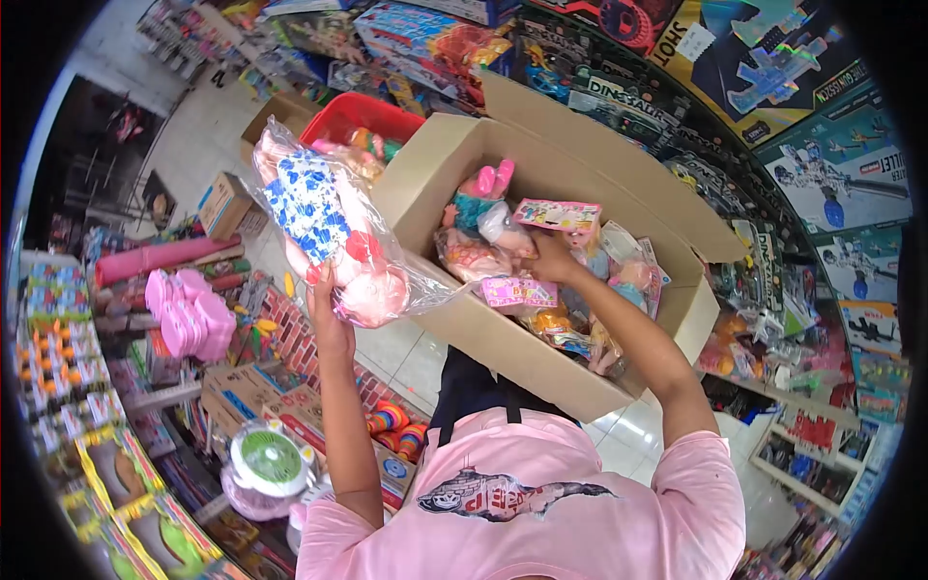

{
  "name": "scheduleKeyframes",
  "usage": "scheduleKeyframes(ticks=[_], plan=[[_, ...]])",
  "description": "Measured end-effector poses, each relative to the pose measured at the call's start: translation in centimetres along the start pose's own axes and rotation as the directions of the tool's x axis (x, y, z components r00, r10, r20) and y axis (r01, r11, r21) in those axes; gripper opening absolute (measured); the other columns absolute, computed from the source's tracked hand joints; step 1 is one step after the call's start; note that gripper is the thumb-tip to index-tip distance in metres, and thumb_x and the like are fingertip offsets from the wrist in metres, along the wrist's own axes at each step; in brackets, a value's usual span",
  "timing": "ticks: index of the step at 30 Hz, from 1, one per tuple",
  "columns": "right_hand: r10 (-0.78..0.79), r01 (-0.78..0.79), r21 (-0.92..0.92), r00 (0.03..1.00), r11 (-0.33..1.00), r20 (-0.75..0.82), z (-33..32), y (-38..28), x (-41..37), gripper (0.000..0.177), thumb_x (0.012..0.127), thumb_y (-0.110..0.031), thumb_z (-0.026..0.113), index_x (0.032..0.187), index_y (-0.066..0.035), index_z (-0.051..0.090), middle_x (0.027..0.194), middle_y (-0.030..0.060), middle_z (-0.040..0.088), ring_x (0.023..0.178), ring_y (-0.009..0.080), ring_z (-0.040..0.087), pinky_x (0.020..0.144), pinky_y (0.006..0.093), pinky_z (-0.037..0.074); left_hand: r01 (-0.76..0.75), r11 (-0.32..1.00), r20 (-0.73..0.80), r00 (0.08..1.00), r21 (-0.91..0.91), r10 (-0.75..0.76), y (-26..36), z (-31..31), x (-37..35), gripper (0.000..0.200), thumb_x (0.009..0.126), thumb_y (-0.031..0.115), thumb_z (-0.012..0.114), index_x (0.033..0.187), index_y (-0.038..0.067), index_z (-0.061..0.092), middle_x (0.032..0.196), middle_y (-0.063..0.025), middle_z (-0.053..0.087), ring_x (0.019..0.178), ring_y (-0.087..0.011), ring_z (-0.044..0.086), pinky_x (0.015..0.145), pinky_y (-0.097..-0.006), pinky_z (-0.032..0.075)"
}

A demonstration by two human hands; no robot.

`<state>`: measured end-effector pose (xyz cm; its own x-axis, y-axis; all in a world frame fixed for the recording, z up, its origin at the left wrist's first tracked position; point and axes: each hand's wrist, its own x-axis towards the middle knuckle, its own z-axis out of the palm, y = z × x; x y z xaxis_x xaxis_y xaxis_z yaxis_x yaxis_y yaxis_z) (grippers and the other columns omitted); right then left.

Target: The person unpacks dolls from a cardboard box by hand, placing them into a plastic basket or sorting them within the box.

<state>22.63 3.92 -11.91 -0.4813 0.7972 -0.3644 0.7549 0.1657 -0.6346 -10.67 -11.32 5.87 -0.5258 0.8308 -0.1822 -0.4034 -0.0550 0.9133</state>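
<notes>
My left hand (332,307) grips a bagged doll (324,217) in a blue-and-white floral outfit, held up at the left of the cardboard box (425,174). The doll's head points down toward me, inside clear plastic. My right hand (558,261) reaches into the open box among several packaged dolls and toys; its fingertips are partly hidden, so what they hold, if anything, cannot be made out. Beside that hand lie a pink header card (559,215), a second pink card (519,292) and a doll with pink feet (480,203).
Behind the held doll stands a red bin (362,114) with more dolls. Stacked toy boxes (619,101) line the far and right sides. To the left are a small carton (224,205), pink plastic items (190,314) and a green-and-white fan (271,456).
</notes>
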Motion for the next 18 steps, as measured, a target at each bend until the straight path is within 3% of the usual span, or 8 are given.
scheduleKeyframes(ticks=[2, 4, 5, 7, 11, 14, 16, 18], plan=[[-0.083, 0.081, -0.064, 0.996, 0.995, -0.020, -1.4, 1.0, 0.0, 0.077, 0.072, -0.036, 0.081, 0.133, 0.001, 0.051, 0.124, 0.0230, 0.059, 0.110, 0.0335, 0.058, 0.097, 0.0416, 0.045, -0.036, 0.999, -0.064, 0.997, -0.001, 0.036, 0.1, -1.0, -2.5, 0.046, 0.095, 0.026, 0.061, 0.130, -0.001, 0.052, 0.128, -0.0099, 0.059, 0.118, -0.0186, 0.056, 0.102, -0.0349, 0.043], [-0.075, 0.069, 0.245, 0.997, 0.967, 0.015, -4.2, 0.1, -0.8, 0.059, 0.072, -0.031, 0.081, 0.114, 0.003, 0.057, 0.101, 0.0181, 0.064, 0.096, 0.0260, 0.060, 0.084, 0.0360, 0.048, -0.039, 0.999, -0.108, 0.993, 0.014, 0.041, 0.5, -2.3, -4.7, 0.045, 0.095, 0.027, 0.062, 0.129, -0.001, 0.053, 0.127, -0.0098, 0.059, 0.117, -0.0186, 0.056, 0.101, -0.0351, 0.043], [-0.094, 0.085, 0.247, 0.995, 0.965, 0.024, -5.2, -1.2, -1.7, 0.059, 0.072, -0.031, 0.081, 0.114, 0.003, 0.057, 0.101, 0.0181, 0.064, 0.096, 0.0260, 0.060, 0.084, 0.0360, 0.048, -0.066, 0.997, -0.121, 0.990, 0.043, 0.071, 0.3, -3.6, -5.5, 0.047, 0.095, 0.027, 0.062, 0.131, 0.000, 0.051, 0.128, -0.0102, 0.058, 0.117, -0.0195, 0.056, 0.101, -0.0357, 0.044], [-0.205, 0.304, 0.425, 0.943, 0.852, -0.264, -8.0, -4.0, -4.2, 0.054, 0.076, -0.021, 0.080, 0.118, 0.002, 0.055, 0.102, 0.0144, 0.061, 0.095, 0.0198, 0.056, 0.083, 0.0325, 0.047, -0.080, 0.995, -0.177, 0.980, 0.058, 0.090, 0.9, -5.0, -7.3, 0.048, 0.095, 0.027, 0.062, 0.132, 0.000, 0.050, 0.128, -0.0104, 0.058, 0.117, -0.0200, 0.056, 0.101, -0.0362, 0.044], [-0.283, 0.347, 0.345, 0.933, 0.872, -0.222, -13.3, -8.1, -6.3, 0.054, 0.080, -0.017, 0.078, 0.123, 0.002, 0.052, 0.110, 0.0125, 0.060, 0.097, 0.0192, 0.056, 0.086, 0.0330, 0.046, -0.122, 0.987, -0.256, 0.956, 0.101, 0.144, 2.0, -6.8, -9.1, 0.049, 0.095, 0.033, 0.060, 0.129, -0.001, 0.051, 0.126, -0.0118, 0.058, 0.116, -0.0216, 0.057, 0.099, -0.0380, 0.047], [-0.320, 0.430, 0.288, 0.877, 0.856, -0.360, -16.0, -12.2, -7.5, 0.057, 0.081, -0.018, 0.078, 0.127, 0.001, 0.050, 0.110, 0.0115, 0.060, 0.099, 0.0204, 0.056, 0.090, 0.0333, 0.045, -0.176, 0.980, -0.269, 0.943, 0.093, 0.195, 2.8, -7.9, -8.9, 0.050, 0.094, 0.034, 0.060, 0.129, -0.002, 0.052, 0.125, -0.0119, 0.058, 0.116, -0.0222, 0.058, 0.099, -0.0387, 0.047], [-0.351, 0.580, 0.386, 0.780, 0.717, -0.519, -16.9, -14.3, -7.0, 0.055, 0.082, -0.019, 0.077, 0.127, -0.001, 0.051, 0.110, 0.0101, 0.060, 0.099, 0.0199, 0.055, 0.091, 0.0336, 0.045, -0.184, 0.980, -0.292, 0.935, 0.083, 0.200, 3.3, -8.7, -8.2, 0.049, 0.094, 0.033, 0.060, 0.129, -0.002, 0.052, 0.125, -0.0115, 0.058, 0.114, -0.0214, 0.058, 0.099, -0.0379, 0.047], [-0.389, 0.604, 0.368, 0.767, 0.707, -0.510, -18.3, -16.3, -7.0, 0.057, 0.086, -0.018, 0.074, 0.133, 0.000, 0.047, 0.119, 0.0107, 0.059, 0.106, 0.0184, 0.056, 0.094, 0.0334, 0.044, -0.178, 0.983, -0.292, 0.938, 0.053, 0.186, 3.6, -10.0, -7.0, 0.049, 0.095, 0.030, 0.061, 0.131, -0.001, 0.050, 0.127, -0.0108, 0.057, 0.116, -0.0208, 0.057, 0.101, -0.0377, 0.045]])
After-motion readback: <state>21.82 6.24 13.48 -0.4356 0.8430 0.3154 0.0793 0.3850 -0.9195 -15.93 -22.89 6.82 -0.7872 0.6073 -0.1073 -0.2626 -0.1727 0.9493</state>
